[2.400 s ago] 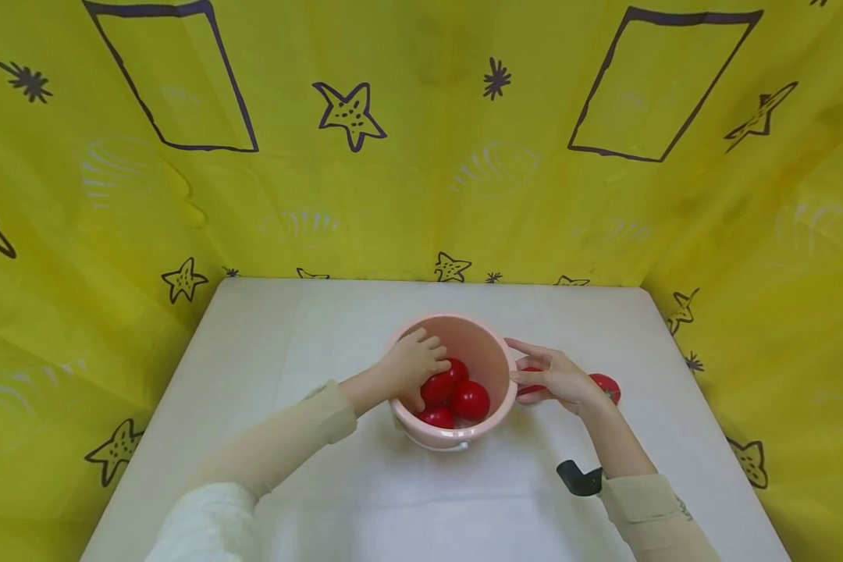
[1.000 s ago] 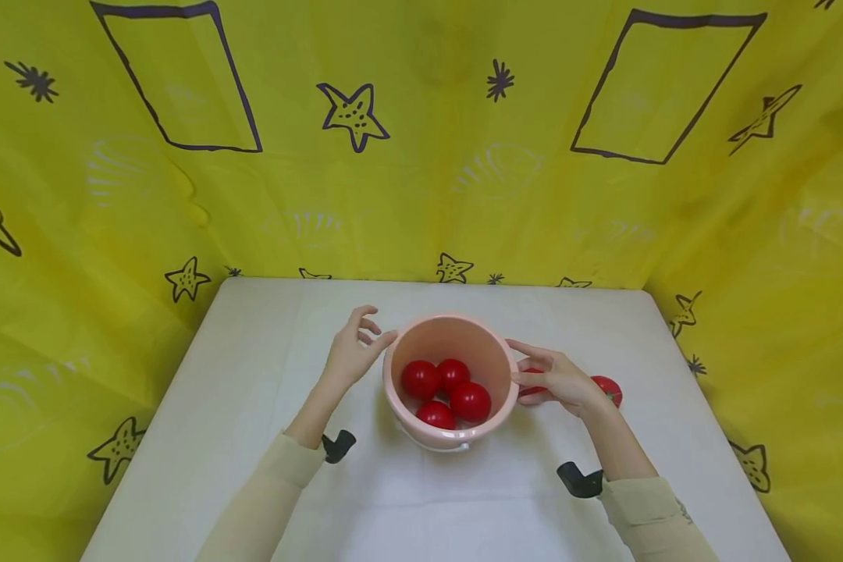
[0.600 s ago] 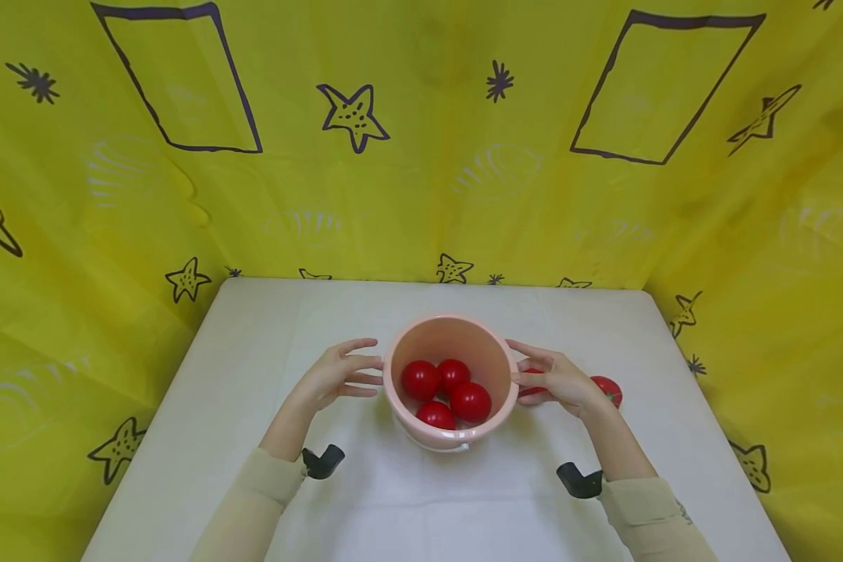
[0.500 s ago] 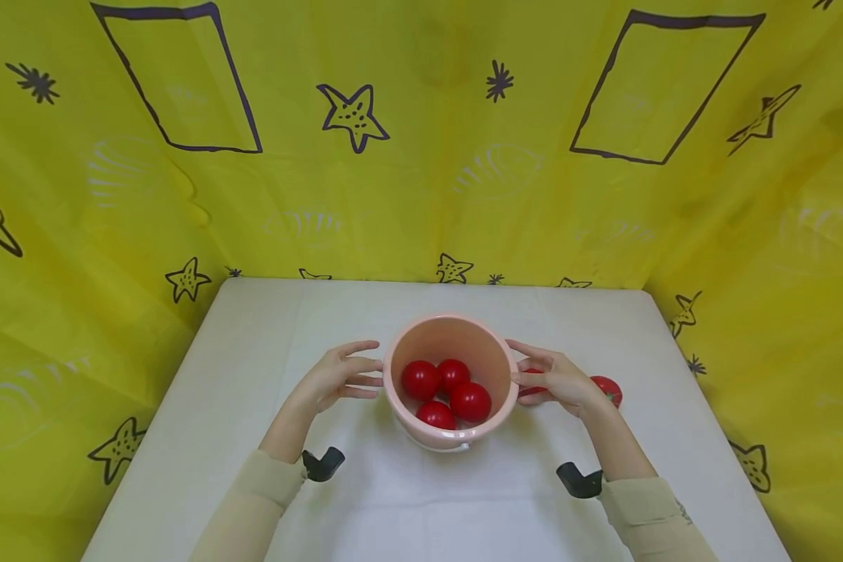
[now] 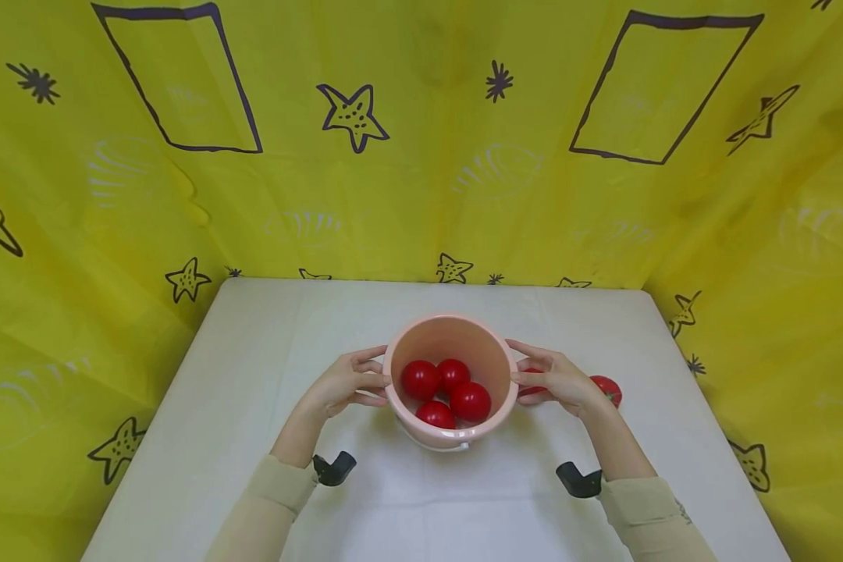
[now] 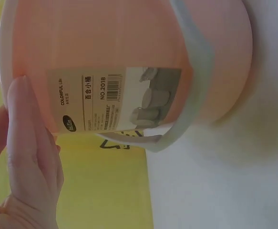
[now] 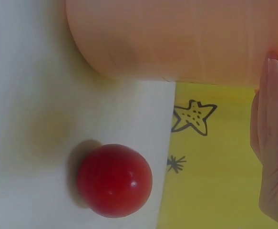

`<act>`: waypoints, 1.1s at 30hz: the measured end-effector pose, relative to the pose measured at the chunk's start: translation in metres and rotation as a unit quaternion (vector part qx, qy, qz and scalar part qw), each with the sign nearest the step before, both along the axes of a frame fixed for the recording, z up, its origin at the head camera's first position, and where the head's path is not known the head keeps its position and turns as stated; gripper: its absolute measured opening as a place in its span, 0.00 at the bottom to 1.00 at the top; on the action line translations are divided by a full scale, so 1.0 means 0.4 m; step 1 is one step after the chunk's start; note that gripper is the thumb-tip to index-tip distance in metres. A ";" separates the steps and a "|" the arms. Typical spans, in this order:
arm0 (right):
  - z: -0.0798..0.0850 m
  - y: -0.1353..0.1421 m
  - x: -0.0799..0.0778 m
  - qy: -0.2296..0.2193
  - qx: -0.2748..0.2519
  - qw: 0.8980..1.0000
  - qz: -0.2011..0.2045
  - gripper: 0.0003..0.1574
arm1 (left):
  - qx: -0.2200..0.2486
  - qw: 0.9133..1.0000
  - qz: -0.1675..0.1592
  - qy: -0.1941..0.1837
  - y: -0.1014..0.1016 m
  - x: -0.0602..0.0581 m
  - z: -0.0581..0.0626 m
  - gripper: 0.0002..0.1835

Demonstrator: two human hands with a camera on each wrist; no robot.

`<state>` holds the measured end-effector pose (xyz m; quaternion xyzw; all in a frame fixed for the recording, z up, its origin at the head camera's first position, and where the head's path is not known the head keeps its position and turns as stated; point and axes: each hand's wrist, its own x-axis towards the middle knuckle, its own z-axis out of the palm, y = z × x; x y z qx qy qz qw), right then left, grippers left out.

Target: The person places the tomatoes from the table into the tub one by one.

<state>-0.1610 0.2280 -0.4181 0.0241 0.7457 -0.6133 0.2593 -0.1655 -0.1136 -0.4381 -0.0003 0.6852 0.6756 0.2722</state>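
A pink bucket (image 5: 452,434) stands upright on the table, with several red tomatoes (image 5: 471,401) lying inside. My left hand (image 5: 344,384) rests its fingertips against the bucket's left side, just under the rim. In the left wrist view, those fingers (image 6: 22,129) look mostly straight beside a printed label (image 6: 115,98). On the opposite side my right hand (image 5: 558,382) touches the rim and outer wall with extended fingers (image 7: 275,95). Another tomato (image 5: 531,381) shows between and behind the right fingers, partly hidden. A tomato with a green stem (image 5: 607,389) lies right of that wrist.
The bucket's pale handle (image 6: 198,62) hangs down on its outside. A white cloth covers the table (image 5: 428,515). Yellow curtains (image 5: 421,187) with drawn starfish surround its back and sides. A black wrist mount (image 5: 334,468) sticks out from each sleeve.
My left hand has come out of the bucket, moved around to its left side and now touches the wall. A tomato it covered lies visible inside. My right hand stays put.
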 end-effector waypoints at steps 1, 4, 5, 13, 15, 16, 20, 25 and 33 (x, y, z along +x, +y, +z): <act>0.001 -0.001 0.001 0.003 0.004 1.000 0.000 0.42 | 0.004 1.000 0.003 -0.003 0.000 0.000 -0.002 0.34; 0.003 -0.003 0.002 0.019 0.022 1.000 0.008 0.42 | 0.016 1.000 0.010 -0.013 0.001 -0.001 -0.006 0.35; 0.004 -0.003 0.002 0.029 0.035 0.999 0.015 0.42 | 0.019 1.000 0.011 -0.014 0.001 -0.001 -0.007 0.35; 0.021 0.031 0.021 0.214 0.262 0.940 0.040 0.40 | 0.036 0.999 0.010 -0.008 -0.001 0.002 -0.010 0.34; 0.022 0.051 0.028 0.254 0.336 0.907 0.027 0.39 | 0.040 0.999 0.009 -0.005 -0.002 0.005 -0.010 0.34; 0.020 0.062 0.031 0.262 0.367 0.892 0.021 0.39 | 0.043 0.999 0.007 -0.004 -0.003 0.007 -0.010 0.34; -0.003 0.106 0.037 0.264 0.438 0.859 0.011 0.41 | 0.055 0.998 0.001 0.007 -0.004 0.011 -0.008 0.35; -0.062 0.148 0.048 0.259 0.487 0.834 -0.016 0.43 | 0.062 0.998 0.001 0.012 -0.004 0.015 -0.007 0.35; -0.164 0.211 0.076 0.221 0.512 0.828 -0.062 0.49 | 0.053 0.998 0.001 0.016 -0.001 0.013 -0.011 0.33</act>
